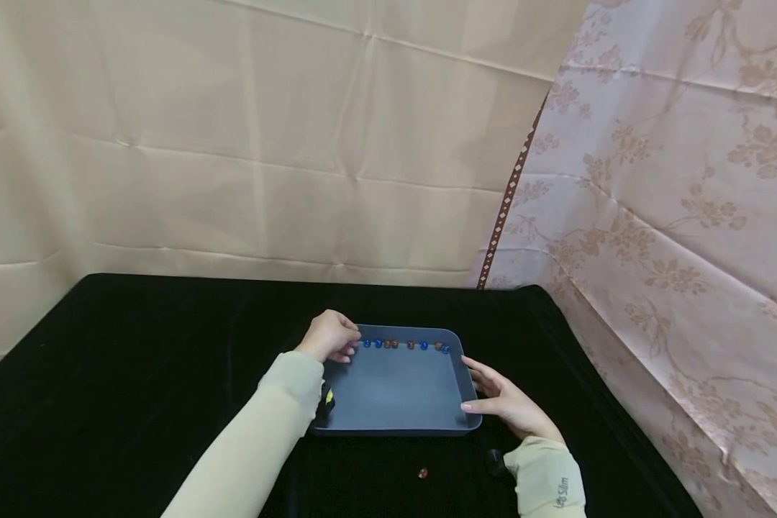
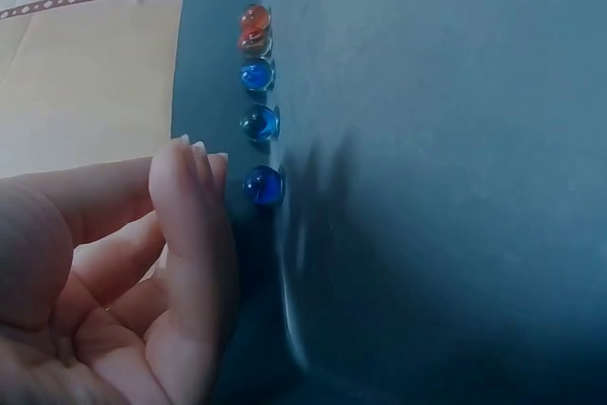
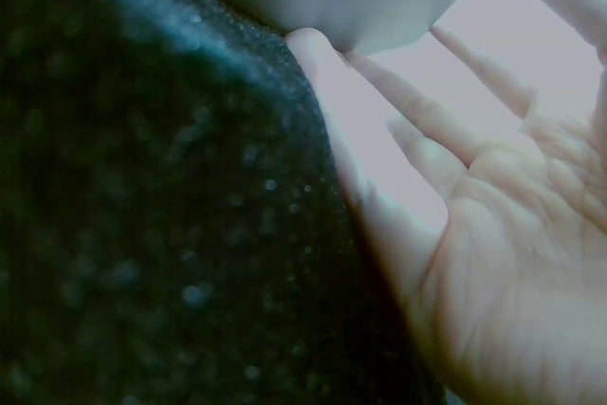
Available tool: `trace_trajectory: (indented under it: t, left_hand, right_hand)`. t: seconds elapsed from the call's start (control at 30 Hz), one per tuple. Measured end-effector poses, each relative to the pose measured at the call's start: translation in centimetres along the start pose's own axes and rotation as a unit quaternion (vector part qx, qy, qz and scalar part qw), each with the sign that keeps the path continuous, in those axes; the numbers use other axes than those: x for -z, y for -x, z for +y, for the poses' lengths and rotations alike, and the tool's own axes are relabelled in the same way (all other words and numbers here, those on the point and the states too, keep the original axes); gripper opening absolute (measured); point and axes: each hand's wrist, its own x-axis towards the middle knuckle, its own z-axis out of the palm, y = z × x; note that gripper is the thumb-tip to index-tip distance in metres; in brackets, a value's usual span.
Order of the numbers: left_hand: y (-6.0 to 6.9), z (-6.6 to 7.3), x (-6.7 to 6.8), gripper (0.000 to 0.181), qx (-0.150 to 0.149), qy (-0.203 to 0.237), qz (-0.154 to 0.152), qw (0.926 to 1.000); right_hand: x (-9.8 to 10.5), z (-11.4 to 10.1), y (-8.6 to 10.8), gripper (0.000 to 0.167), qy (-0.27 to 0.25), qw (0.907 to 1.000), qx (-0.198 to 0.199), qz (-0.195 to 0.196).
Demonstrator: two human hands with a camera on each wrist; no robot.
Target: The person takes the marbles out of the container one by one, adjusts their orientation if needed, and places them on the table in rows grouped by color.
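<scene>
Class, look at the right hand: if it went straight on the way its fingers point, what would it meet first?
The right hand would most likely meet the right wall of the tray; its thumb and fingertips seem to be at the rim, though exact contact is hard to judge.

The black, velvety-topped desk (image 1: 136, 388) has rounded far corners. Directly on it sits a shallow blue-grey tray (image 1: 395, 403) with rounded corners and a raised rim, and in front of the tray, apart from it, lies a reddish-brown marble (image 1: 423, 473).
</scene>
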Motion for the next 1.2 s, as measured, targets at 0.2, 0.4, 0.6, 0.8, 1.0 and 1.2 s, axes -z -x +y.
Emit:
trace_trajectory:
  t: [0.2,0.4,0.6,0.8,1.0,1.2]
  left_hand:
    - [0.2,-0.4,-0.2,0.021,-0.016,-0.038,0.003,0.9991]
    - [0.3,-0.9,-0.6,0.022,-0.039,-0.087,0.015,0.9953]
    - [0.3,-1.2,-1.0,0.023,-0.055,-0.143,0.024,0.9879]
    - [0.3,-1.4,-1.3,0.023,-0.073,-0.189,0.035,0.9786]
    - [0.6,-1.4,-1.3,0.021,-0.097,-0.221,0.053,0.969]
    - [0.7,-1.5,-1.5,0.016,-0.105,-0.242,0.062,0.9627]
  right_hand:
    - [-0.1,0.0,0.0,0.082,0.002,1.0,0.001,0.0]
    - [-0.1,0.0,0.0,0.082,0.002,1.0,0.001,0.003]
    - [-0.2,0.0,0.0,0.082,0.002,1.0,0.0,0.004]
    - [-0.1,0.0,0.0,0.081,0.0,1.0,0.004,0.006]
    - [-0.1,-0.1,0.0,0.08,0.002,1.0,0.005,0.007]
    - [-0.1,0.1,0.0,0.08,0.003,0.9999,0.012,0.001]
